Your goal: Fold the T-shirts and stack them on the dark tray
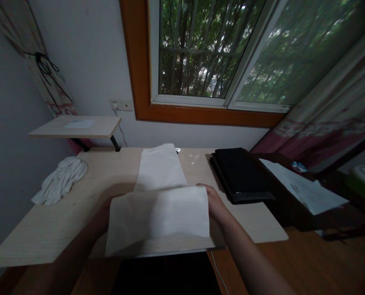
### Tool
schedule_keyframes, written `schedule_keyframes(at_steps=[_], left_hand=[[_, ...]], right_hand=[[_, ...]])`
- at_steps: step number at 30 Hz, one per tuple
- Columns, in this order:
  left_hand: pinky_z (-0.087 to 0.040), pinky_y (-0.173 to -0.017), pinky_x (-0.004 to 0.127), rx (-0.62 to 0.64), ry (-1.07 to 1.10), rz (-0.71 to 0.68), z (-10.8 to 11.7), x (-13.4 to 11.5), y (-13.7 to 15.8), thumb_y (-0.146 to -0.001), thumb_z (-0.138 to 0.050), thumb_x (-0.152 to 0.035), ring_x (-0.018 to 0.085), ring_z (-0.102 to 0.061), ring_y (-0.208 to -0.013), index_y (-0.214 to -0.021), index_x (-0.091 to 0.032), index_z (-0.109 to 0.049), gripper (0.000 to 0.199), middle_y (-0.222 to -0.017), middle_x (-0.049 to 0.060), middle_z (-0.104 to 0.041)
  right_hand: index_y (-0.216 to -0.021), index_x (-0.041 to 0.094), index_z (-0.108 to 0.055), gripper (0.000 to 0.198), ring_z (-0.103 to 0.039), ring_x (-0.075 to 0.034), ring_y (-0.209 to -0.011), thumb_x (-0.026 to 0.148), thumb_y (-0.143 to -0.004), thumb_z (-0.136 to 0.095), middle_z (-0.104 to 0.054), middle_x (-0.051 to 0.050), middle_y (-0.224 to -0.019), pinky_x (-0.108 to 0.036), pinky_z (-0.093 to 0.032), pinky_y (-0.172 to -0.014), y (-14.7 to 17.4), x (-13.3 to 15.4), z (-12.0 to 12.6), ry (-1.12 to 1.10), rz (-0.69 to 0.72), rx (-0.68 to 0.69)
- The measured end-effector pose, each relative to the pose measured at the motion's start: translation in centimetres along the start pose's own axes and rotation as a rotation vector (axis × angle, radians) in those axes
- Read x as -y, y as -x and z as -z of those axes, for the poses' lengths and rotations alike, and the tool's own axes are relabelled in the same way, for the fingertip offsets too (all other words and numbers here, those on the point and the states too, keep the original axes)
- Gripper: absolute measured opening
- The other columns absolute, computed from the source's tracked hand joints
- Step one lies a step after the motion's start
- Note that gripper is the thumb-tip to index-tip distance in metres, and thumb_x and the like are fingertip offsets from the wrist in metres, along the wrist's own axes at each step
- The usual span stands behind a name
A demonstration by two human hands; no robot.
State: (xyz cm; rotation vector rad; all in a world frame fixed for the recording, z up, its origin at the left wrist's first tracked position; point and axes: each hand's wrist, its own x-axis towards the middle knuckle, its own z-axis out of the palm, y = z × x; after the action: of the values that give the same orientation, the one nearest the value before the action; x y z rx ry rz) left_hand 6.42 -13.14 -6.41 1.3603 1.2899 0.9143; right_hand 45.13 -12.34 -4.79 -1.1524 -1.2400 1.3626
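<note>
A white folded cloth hangs in front of me, its near part falling toward the table's front edge. At its left edge, my left hand grips it in shadow, the fingers mostly hidden behind. My right hand is closed on the upper right corner, with fingertips showing over the edge. Just beyond lies another white piece, flat on the light wooden table; I cannot tell whether it joins the held cloth.
A crumpled white cloth lies at the table's left. Behind it stands a small raised shelf with paper on it. At the right are a black folder-like stack and a paper sheet on a dark surface. A window is ahead.
</note>
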Motion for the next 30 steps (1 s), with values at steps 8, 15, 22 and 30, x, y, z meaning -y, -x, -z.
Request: schedule_keyframes(at_steps=[8, 15, 22, 30], left_hand=[[-0.06, -0.085, 0.043, -0.228, -0.171, -0.05, -1.9, 1.8, -8.3, -0.072, -0.072, -0.051, 0.026, -0.073, -0.097, -0.133, -0.017, -0.058, 0.071, -0.116, 0.014, -0.074], [-0.058, -0.093, 0.045, -0.162, -0.35, -0.101, -2.2, 4.7, -7.2, -0.082, -0.064, -0.036, 0.026, -0.072, -0.104, -0.151, -0.017, -0.042, 0.075, -0.126, 0.016, -0.069], [-0.061, -0.083, 0.04, 0.039, -0.34, -0.058, -1.4, 3.7, -4.8, -0.081, -0.066, -0.032, 0.026, -0.074, -0.096, -0.157, -0.023, -0.037, 0.082, -0.116, 0.012, -0.073], [-0.055, -0.102, 0.046, 0.327, -0.605, -0.19, 0.1, 3.8, 0.4, -0.075, -0.069, -0.021, 0.03, -0.064, -0.125, -0.157, -0.033, -0.039, 0.088, -0.148, 0.011, -0.058]], right_hand=[[-0.117, 0.021, -0.067, 0.046, -0.062, -0.017, -0.068, 0.036, -0.074, -0.066, -0.067, 0.001, -0.076, -0.027, -0.051, -0.064, -7.5, -5.5, 0.0, 0.215, 0.067, -0.158], [-0.142, 0.027, -0.052, 0.071, -0.067, -0.019, -0.088, 0.018, -0.072, -0.062, -0.071, -0.001, -0.099, -0.03, -0.053, -0.079, -6.6, -8.0, 2.4, 0.476, 0.123, -0.101], [-0.148, 0.027, -0.049, 0.078, -0.062, -0.016, -0.076, 0.016, -0.072, -0.063, -0.065, 0.003, -0.086, -0.026, -0.049, -0.07, -4.1, -6.9, 3.2, 0.488, 0.043, 0.063], [-0.151, 0.03, -0.049, 0.082, -0.065, -0.019, -0.098, 0.008, -0.073, -0.059, -0.07, -0.002, -0.117, -0.034, -0.055, -0.088, 1.4, -4.5, 3.0, 0.447, -0.062, 0.378]])
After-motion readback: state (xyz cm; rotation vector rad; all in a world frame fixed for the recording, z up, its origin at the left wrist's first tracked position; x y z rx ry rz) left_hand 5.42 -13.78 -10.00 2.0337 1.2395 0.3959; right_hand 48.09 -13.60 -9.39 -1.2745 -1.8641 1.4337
